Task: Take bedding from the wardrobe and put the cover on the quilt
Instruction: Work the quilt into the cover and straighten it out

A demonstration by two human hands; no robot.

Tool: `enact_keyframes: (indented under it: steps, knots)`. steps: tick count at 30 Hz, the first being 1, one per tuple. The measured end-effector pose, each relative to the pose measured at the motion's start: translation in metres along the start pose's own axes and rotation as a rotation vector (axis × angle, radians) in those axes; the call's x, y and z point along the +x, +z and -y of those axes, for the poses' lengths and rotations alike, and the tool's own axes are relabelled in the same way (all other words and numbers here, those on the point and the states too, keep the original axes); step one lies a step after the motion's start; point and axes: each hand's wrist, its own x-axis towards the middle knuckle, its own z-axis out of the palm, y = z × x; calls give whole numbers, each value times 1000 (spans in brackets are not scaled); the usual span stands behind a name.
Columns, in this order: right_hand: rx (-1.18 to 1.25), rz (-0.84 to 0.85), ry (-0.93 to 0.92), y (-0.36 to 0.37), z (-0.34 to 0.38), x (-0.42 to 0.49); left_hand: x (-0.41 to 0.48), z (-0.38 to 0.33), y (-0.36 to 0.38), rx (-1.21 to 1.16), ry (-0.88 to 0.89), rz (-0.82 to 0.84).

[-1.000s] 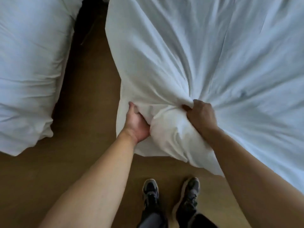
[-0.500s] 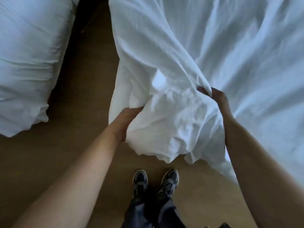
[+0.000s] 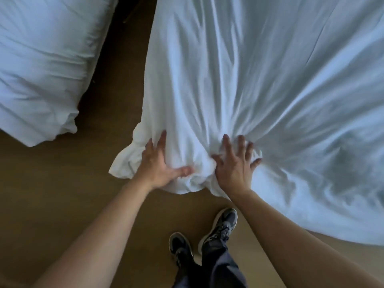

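Quilt cover, white, lies at the right, its bunched corner over the wooden floor; I see left hand and right hand flat, fingers spread, pressing this corner.

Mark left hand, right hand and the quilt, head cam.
left hand (image 3: 158, 165): head view, back of the hand.
right hand (image 3: 234, 167): head view, back of the hand.
quilt (image 3: 228, 90): head view, creased cover above the hands.

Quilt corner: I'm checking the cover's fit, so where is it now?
In the head view, the quilt corner sits centre-left, pressed under the left hand and right hand, just beyond the shoes and right of the other white bedding.
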Motion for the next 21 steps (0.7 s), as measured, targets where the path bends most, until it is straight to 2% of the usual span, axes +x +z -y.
enact_keyframes:
  steps: [1,2,3,4,5,7,8,10,13,16,18,21]
  knots:
    - [106,-156,-72,-1,4,-9,-6,11,11,114,18,-22]
    - [165,-297,-192,-1,8,-20,-8,23,17,120,8,-67]
    - [155,-343,-332,-1,12,-33,-9,36,21,43,-47,-113]
    - [72,-270,-470,1,15,-46,-9,47,21,-132,-165,-133]
    - [-59,-144,-544,5,18,-55,-9,56,22,-414,-340,-116]
    - [-271,39,-489,13,23,-58,-9,64,28,-1092,-691,5]
    - [-303,61,-439,16,26,-54,-9,65,32,-1360,-766,71]
    - [-221,88,-376,19,34,-41,-9,54,38,-1663,-722,124]
    - [27,109,-372,15,38,-30,-15,42,48,-1756,-530,22]
    - [129,61,-455,2,26,-41,-41,60,54,-1891,-219,-9]
    - [69,186,-376,2,26,-49,-57,79,64,-1889,-132,-19]
    - [34,412,-227,-3,37,-39,-70,88,72,-2042,-189,41]
